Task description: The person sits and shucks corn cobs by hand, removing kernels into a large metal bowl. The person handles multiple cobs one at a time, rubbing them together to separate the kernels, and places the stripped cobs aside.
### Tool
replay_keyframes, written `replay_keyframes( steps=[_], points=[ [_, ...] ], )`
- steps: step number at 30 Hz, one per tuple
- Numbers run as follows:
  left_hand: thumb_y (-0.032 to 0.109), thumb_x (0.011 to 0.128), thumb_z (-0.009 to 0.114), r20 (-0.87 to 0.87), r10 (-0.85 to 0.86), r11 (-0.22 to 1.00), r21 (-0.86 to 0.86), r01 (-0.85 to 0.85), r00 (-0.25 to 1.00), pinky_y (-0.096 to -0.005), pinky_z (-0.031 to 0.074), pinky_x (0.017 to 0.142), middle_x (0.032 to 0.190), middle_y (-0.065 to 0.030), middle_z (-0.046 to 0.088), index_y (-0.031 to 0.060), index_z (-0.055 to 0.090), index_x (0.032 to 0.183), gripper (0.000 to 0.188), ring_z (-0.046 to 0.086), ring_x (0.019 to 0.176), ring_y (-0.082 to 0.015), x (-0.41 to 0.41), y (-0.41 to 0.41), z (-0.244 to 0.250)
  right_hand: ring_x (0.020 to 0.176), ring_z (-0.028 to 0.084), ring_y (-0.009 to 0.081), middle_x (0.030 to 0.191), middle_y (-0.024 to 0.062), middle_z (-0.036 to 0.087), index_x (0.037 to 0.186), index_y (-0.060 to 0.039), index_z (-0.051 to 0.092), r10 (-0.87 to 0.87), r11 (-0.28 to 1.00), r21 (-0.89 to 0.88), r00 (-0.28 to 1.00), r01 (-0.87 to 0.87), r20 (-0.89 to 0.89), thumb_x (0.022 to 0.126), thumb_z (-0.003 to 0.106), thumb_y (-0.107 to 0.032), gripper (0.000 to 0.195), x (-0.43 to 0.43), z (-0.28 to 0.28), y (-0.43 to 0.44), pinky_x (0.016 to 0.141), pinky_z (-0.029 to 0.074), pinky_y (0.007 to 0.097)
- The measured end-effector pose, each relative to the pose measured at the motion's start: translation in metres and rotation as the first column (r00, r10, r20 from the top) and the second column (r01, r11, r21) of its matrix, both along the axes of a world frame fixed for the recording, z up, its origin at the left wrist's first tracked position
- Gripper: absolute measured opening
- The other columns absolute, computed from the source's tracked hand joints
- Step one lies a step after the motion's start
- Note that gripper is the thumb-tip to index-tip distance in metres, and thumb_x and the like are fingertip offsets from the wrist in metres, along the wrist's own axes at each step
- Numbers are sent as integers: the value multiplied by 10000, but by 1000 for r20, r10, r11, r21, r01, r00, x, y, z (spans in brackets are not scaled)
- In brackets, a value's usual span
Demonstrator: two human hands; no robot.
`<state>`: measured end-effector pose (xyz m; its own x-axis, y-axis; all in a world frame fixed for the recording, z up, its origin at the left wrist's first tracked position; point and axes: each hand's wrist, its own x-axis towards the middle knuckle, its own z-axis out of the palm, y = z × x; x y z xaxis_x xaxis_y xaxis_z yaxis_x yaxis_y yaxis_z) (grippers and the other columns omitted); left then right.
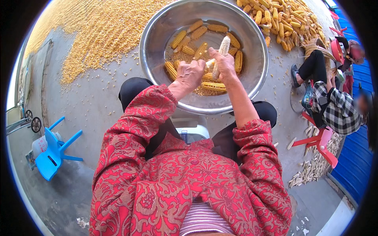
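Before me stands a wide stainless steel basin (254,76) holding several yellow ears of corn (217,28) and loose kernels (203,91). Over it, my right hand (225,63) grips a pale, bare corncob (223,48) that points up and away from me. My left hand (190,73) is closed around a partly shelled ear (210,63), most of which the fingers hide. One end of that ear meets the bare cob between my hands. Beneath my hands, an ear with dark gaps between its kernels (214,86) lies near the basin's front.
Shelled kernels (100,32) spread over the floor at left; unshelled ears (280,20) are heaped at upper right. At right, a person in a checked shirt (339,109) sits by a red chair (322,144) and bare cobs (310,171). A blue chair (51,156) stands at left.
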<state>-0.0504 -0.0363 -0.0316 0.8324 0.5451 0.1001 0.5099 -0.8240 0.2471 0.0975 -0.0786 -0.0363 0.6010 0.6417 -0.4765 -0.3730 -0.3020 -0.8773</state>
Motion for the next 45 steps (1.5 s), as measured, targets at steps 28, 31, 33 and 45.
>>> replay_keyframes(
  steps=[28, 31, 33, 45],
  points=[
    [129, 716, 656, 194, 60, 970, -243, -11, 979, -424, 494, 699, 883, -128, 652, 76, 553, 1059, 362, 647, 822, -316, -3, 12, 17, 528, 575, 148, 703, 88, 615, 896, -4, 640, 78, 986, 155, 991, -61, -105, 830, 723, -352, 364, 21, 33, -10, 426, 457, 273],
    [101, 705, 636, 178, 48, 996, -84, -33, 983, -419, 477, 654, 812, -112, 630, 83, 555, 1044, 349, 640, 745, -299, -5, 15, 11, 484, 550, 130, 698, 71, 598, 924, -8, 619, 70, 989, 137, 991, -54, -116, 818, 745, -268, 307, 14, 37, -11, 378, 426, 255],
    [88, 700, 623, 180, 43, 999, -28, -39, 983, -411, 466, 639, 780, -103, 613, 86, 553, 1032, 339, 631, 703, -288, -5, 15, 10, 482, 549, 129, 705, 73, 601, 949, -14, 611, 63, 987, 154, 982, -35, -179, 810, 751, -219, 284, 9, 39, -10, 379, 424, 257],
    [75, 710, 617, 3, 155, 917, -373, -143, 988, -394, 491, 715, 848, -128, 662, 68, 556, 1040, 336, 658, 773, -299, 3, 11, 28, 504, 566, 126, 907, 176, 678, 1075, -6, 597, 125, 976, 203, 968, -81, -219, 792, 597, -35, 284, 7, 26, -11, 452, 488, 241]
  ],
)
